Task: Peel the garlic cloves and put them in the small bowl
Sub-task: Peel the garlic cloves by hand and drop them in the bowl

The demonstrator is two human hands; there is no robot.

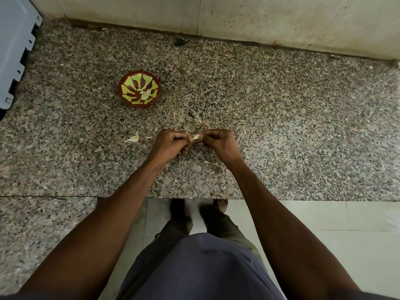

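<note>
Both the left hand (pixel 171 144) and right hand (pixel 218 142) have fingers clamped on one garlic clove (pixel 196 136), near-right of the small bowl (pixel 139 88) on the worktop (pixel 281 126)

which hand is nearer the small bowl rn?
Left. The left hand is just below-right of the small bowl, pinching the garlic clove. The right hand pinches the same clove from its far side, farther from the bowl.

- Speckled granite counter (pixel 281 126) under and around the hands
- Pale stained wall (pixel 281 20) beyond them
- Grey plastic crate (pixel 15 46) far left
- Light tiled floor (pixel 324 224) below the counter edge
</note>
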